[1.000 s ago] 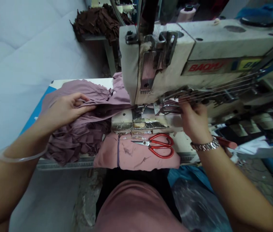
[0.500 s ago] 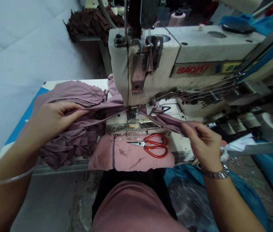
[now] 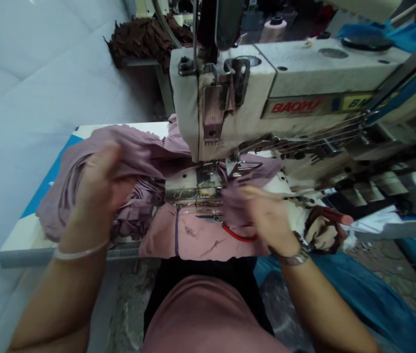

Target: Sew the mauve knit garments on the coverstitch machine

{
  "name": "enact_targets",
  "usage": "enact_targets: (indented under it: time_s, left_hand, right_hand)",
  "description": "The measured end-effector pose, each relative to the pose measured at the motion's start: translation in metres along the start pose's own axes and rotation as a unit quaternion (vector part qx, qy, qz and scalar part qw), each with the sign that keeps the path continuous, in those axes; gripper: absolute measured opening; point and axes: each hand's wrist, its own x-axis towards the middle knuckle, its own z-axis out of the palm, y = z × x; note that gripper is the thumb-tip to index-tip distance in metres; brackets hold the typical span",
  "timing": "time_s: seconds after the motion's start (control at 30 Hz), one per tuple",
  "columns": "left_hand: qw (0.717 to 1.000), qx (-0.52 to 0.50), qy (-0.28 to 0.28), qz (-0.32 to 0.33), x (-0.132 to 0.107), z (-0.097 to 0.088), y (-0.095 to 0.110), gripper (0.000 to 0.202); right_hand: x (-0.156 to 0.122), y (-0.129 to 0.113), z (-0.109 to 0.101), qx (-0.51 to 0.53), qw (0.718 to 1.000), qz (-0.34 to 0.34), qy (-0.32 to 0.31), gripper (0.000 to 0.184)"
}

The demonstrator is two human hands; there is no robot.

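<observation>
Mauve fabric [image 3: 178, 159] runs under the needle area of a sewing machine [image 3: 222, 113]. My left hand [image 3: 99, 179], blurred by motion, is closed on the fabric left of the needles, above a gathered mauve pile [image 3: 138, 211]. To the right of the presser foot, my right hand [image 3: 267, 213] grips a bunched part of the fabric, also smeared. Its fingertips are partly hidden in the folds. Under that bunch lie red-handled scissors [image 3: 239, 236], largely covered, on a pink cloth pad [image 3: 196, 238] at the table's front edge.
Brown cloth pieces [image 3: 145, 39] are heaped on a stand behind. A thread cone [image 3: 273, 30] stands beyond the machine. Blue plastic bags [image 3: 340, 279] lie low at the right. A pale wall [image 3: 27, 73] borders the left side.
My left hand has lifted and turned with the fabric. My right hand has come left and toward me, bunching the fabric over the scissors, which showed fully before.
</observation>
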Motion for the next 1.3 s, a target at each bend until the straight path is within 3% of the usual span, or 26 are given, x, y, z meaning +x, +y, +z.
enact_targets:
  time_s: [0.07, 0.13, 0.17, 0.23, 0.3, 0.37, 0.5, 0.67, 0.8, 0.93, 1.03, 1.2, 1.3]
  left_hand:
    - [0.976, 0.110, -0.166, 0.092, -0.008, 0.028, -0.001, 0.042]
    - [0.919, 0.243, -0.256, 0.174, -0.019, 0.048, -0.008, 0.043]
    - [0.888, 0.310, -0.260, 0.218, -0.023, 0.054, -0.013, 0.043]
    - [0.820, 0.426, -0.242, 0.295, -0.030, 0.057, -0.021, 0.039]
    - [0.786, 0.466, -0.224, 0.338, -0.032, 0.056, -0.023, 0.034]
    - [0.771, 0.482, -0.220, 0.353, -0.032, 0.055, -0.021, 0.033]
    - [0.760, 0.520, -0.220, 0.323, -0.037, 0.061, -0.009, 0.036]
    - [0.745, 0.591, -0.219, 0.220, -0.049, 0.070, 0.005, 0.050]
    - [0.748, 0.602, -0.185, 0.212, -0.052, 0.076, 0.010, 0.047]
    - [0.763, 0.565, -0.188, 0.250, -0.052, 0.082, 0.007, 0.040]
    - [0.774, 0.552, -0.197, 0.239, -0.053, 0.084, 0.004, 0.043]
    - [0.773, 0.561, -0.205, 0.216, -0.054, 0.084, 0.001, 0.047]
    - [0.774, 0.560, -0.203, 0.215, -0.056, 0.083, 0.002, 0.047]
  right_hand:
    - [0.007, 0.003, 0.011, -0.121, 0.980, -0.101, -0.118, 0.048]
    - [0.012, 0.014, 0.010, -0.291, 0.918, -0.196, -0.185, 0.050]
    - [0.014, 0.020, 0.006, -0.359, 0.886, -0.223, -0.193, 0.051]
    - [0.017, 0.030, -0.004, -0.425, 0.852, -0.244, -0.184, 0.053]
    - [0.018, 0.034, -0.011, -0.449, 0.836, -0.260, -0.177, 0.053]
    - [0.016, 0.034, -0.014, -0.449, 0.825, -0.291, -0.182, 0.049]
    - [0.008, 0.033, -0.010, -0.402, 0.825, -0.351, -0.183, 0.042]
    - [0.008, 0.032, -0.008, -0.435, 0.833, -0.294, -0.174, 0.047]
    - [0.011, 0.025, -0.001, -0.468, 0.826, -0.279, -0.143, 0.044]
    - [0.004, 0.022, 0.011, -0.415, 0.848, -0.306, -0.122, 0.038]
    - [-0.005, 0.023, 0.018, -0.367, 0.872, -0.307, -0.101, 0.039]
    - [-0.012, 0.023, 0.026, -0.312, 0.917, -0.241, -0.062, 0.041]
    - [-0.014, 0.021, 0.028, -0.294, 0.928, -0.224, -0.054, 0.040]
